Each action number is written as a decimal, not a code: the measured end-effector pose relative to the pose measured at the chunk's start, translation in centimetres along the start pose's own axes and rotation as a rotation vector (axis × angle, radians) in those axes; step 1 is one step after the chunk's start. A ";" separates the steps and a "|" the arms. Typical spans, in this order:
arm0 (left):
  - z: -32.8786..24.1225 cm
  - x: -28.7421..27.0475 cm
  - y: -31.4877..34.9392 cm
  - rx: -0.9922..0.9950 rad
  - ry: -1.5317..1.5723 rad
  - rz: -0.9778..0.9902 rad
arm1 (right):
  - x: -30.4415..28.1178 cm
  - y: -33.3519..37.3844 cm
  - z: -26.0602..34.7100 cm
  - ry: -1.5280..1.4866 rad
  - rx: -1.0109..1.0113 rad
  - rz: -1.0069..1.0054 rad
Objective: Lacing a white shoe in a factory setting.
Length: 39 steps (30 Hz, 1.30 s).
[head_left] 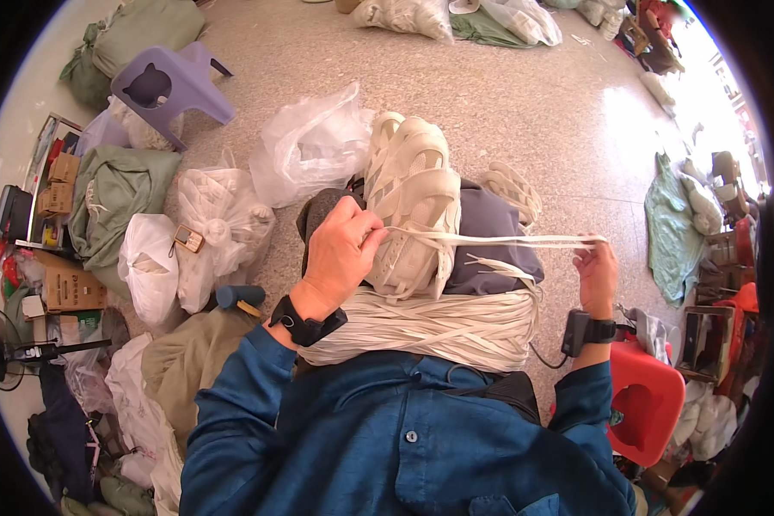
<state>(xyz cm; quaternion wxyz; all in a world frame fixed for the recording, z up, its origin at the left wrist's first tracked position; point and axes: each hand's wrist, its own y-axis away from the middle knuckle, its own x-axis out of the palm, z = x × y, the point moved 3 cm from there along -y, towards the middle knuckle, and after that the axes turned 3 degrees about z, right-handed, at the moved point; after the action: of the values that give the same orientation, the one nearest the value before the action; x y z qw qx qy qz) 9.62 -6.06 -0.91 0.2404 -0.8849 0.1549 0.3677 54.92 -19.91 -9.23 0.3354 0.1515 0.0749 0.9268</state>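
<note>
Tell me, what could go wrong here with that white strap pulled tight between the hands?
The white strap is stretched taut from the woven shoe piece in the left hand to the right hand; a slip could perhaps snap it loose. The big strap bundle on the lap might tangle or slide off toward the floor.

- Woven shoe upper (413,202): cream-white, made of interlaced straps with open gaps; held upright on the lap, gripped at its left edge, toe end pointed away.
- Strap (499,240): flat, cream-white, narrow; stretched taut and nearly level from the upper's side out to the right, where its far end is pinched.
- Bundle of straps (430,327): same cream-white, many lengths gathered in a thick band; laid across the lap, just below the upper.
</note>
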 end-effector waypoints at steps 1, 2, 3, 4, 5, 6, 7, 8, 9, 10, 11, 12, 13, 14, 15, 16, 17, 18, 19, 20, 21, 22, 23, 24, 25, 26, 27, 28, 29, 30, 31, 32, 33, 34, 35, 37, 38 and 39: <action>0.0 0.0 -0.1 -0.001 -0.001 0.000 | 1.1 0.7 -0.1 0.277 -0.016 -0.008; 0.2 0.4 -0.2 -0.105 0.169 0.069 | 1.9 1.2 -0.4 0.276 -0.015 -0.008; 0.3 0.8 -0.2 -0.210 0.339 0.136 | 2.7 1.7 -0.5 0.539 -0.083 0.020; 0.4 1.3 -0.1 -0.211 0.338 0.136 | 3.5 2.2 -0.5 0.803 -0.153 0.049; 0.7 2.2 0.2 -0.278 0.503 0.157 | 4.0 2.4 -0.6 0.885 -0.230 0.035; 0.9 2.8 0.5 -0.344 0.670 0.180 | 4.7 3.0 -0.5 0.886 -0.227 0.035; 0.5 2.7 0.6 -0.346 0.671 0.183 | 6.0 3.8 0.3 0.886 -0.319 0.038; 0.0 2.4 0.8 -0.319 0.585 0.166 | 7.3 4.6 0.9 0.886 -0.410 0.042; -0.4 2.1 0.9 -0.290 0.498 0.148 | 8.4 5.2 1.3 0.886 -0.410 0.039; -0.3 2.1 1.2 -0.292 0.497 0.149 | 9.9 5.8 1.7 0.871 -0.485 0.132; -0.1 2.1 1.6 -0.296 0.551 0.122 | 11.5 6.5 1.9 0.853 -0.559 0.224; 0.0 2.3 1.7 -0.295 0.612 0.100 | 12.6 7.0 2.2 0.858 -0.558 0.219; 0.1 2.5 1.8 -0.295 0.612 0.100 | 14.1 7.4 2.1 0.777 -0.512 0.327; 0.2 2.7 2.0 -0.311 0.646 0.108 | 15.5 7.8 1.9 0.695 -0.464 0.433; 0.4 2.9 2.2 -0.327 0.680 0.115 | 16.8 8.2 1.9 0.695 -0.463 0.434; 0.6 3.1 2.3 -0.328 0.678 0.114 | 18.4 8.7 1.5 0.633 -0.397 0.587; 0.8 3.3 2.3 -0.283 0.625 0.057 | 20.1 9.1 1.2 0.568 -0.329 0.738; 0.9 3.3 2.2 -0.238 0.574 0.002 | 21.8 9.6 1.2 0.637 -0.381 0.822; 0.6 3.1 2.0 -0.233 0.574 0.003 | 23.0 9.7 1.0 0.646 -0.403 0.834; 0.3 2.7 1.7 -0.228 0.517 -0.021 | 23.8 9.6 0.7 0.655 -0.426 0.846; 0.2 2.4 1.4 -0.224 0.461 -0.047 | 24.2 9.1 0.4 0.657 -0.429 0.844; 0.2 2.3 1.0 -0.221 0.463 -0.049 | 24.5 8.5 0.0 0.687 -0.454 0.820; 0.2 2.4 0.5 -0.214 0.428 -0.017 | 24.6 8.1 -0.3 0.717 -0.478 0.795; 0.3 2.4 0.2 -0.212 0.388 0.010 | 24.9 7.7 -0.6 0.716 -0.480 0.800; 0.7 2.6 0.0 -0.213 0.387 0.006 | 25.1 7.3 -0.8 0.722 -0.480 0.790; 1.1 2.8 -0.1 -0.166 0.342 -0.045 | 25.2 7.1 -0.9 0.727 -0.479 0.778; 1.1 2.8 -0.5 -0.118 0.298 -0.095 | 25.4 7.1 -0.8 0.728 -0.481 0.779; 1.4 2.7 -0.8 -0.117 0.299 -0.096 | 25.5 7.0 -0.8 0.742 -0.464 0.780; 1.7 2.7 -1.0 -0.158 0.314 -0.057 | 25.6 7.0 -0.9 0.756 -0.445 0.780; 1.8 2.7 -1.1 -0.198 0.328 -0.015 | 25.5 6.9 -0.9 0.757 -0.445 0.780; 1.7 2.6 -1.2 -0.199 0.329 -0.015 | 25.5 6.9 -1.0 0.756 -0.444 0.777; 1.5 2.6 -1.3 -0.164 0.280 -0.022 | 25.4 6.8 -1.1 0.754 -0.443 0.774; 1.3 2.6 -1.3 -0.129 0.230 -0.029 | 25.4 6.8 -1.1 0.753 -0.442 0.775; 1.3 2.6 -1.3 -0.130 0.228 -0.029 | 25.5 6.8 -1.0 0.742 -0.458 0.768; 1.2 2.6 -1.4 -0.103 0.181 -0.028 | 25.5 6.9 -0.9 0.730 -0.474 0.760; 1.1 2.7 -1.5 -0.070 0.133 -0.026 | 25.4 6.8 -1.0 0.733 -0.471 0.762; 0.8 2.9 -1.3 0.016 0.045 -0.011 | 25.4 6.7 -1.1 0.738 -0.466 0.764; 0.5 3.1 -1.2 0.106 -0.045 0.001 | 25.4 6.7 -1.2 0.734 -0.474 0.760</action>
<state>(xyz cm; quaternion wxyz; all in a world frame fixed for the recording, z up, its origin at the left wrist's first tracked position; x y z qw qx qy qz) 11.95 -5.05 -3.10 0.2900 -0.8624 0.1692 0.3788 32.06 -8.70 -2.91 -0.0441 -0.2430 -0.0830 0.9655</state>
